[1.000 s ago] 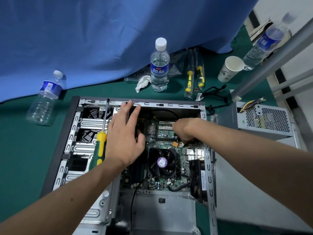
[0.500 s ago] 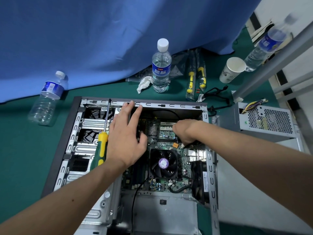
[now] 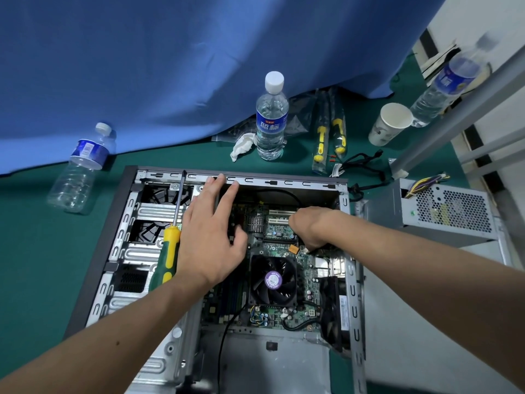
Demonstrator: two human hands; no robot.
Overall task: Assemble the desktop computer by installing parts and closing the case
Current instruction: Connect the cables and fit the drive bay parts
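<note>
Head view. An open computer case (image 3: 133, 223) lies on its side on the green counter (image 3: 34, 251), side panel off, with the circuit board (image 3: 278, 245) exposed inside.

Left hand (image 3: 211, 237): fingers straight and spread, reaching over the inside of the case, fingertips (image 3: 220, 182) at the far top rail of the frame. Nothing is gripped. Whether the palm touches the parts under it cannot be told.

Right hand (image 3: 308, 228): reaches into the case from the right, fingers curled downward onto the board near the white slots (image 3: 279, 217). The fingertips are hidden behind the knuckles; whether they hold anything cannot be told.

A screwdriver (image 3: 170, 251) with a green and yellow handle lies on the metal drive cage just left of the left hand, shaft pointing to the far rail. No hand touches it.

The cooling fan (image 3: 272, 280), with a purple centre sticker, sits on the board nearer the person than both hands, between the two forearms.

A grey power supply box (image 3: 443, 211) with a perforated face rests on the counter to the right of the right hand, outside the case, coloured wires at its far corner.

Beyond the hands on the counter: an upright water bottle (image 3: 271, 118), a crumpled tissue (image 3: 241, 145) just left of it, bagged yellow-handled tools (image 3: 329, 135), a paper cup (image 3: 390, 123), black cables (image 3: 363, 166). An empty bottle (image 3: 82, 166) lies far left of the left hand. A blue cloth (image 3: 170, 66) hangs behind.
</note>
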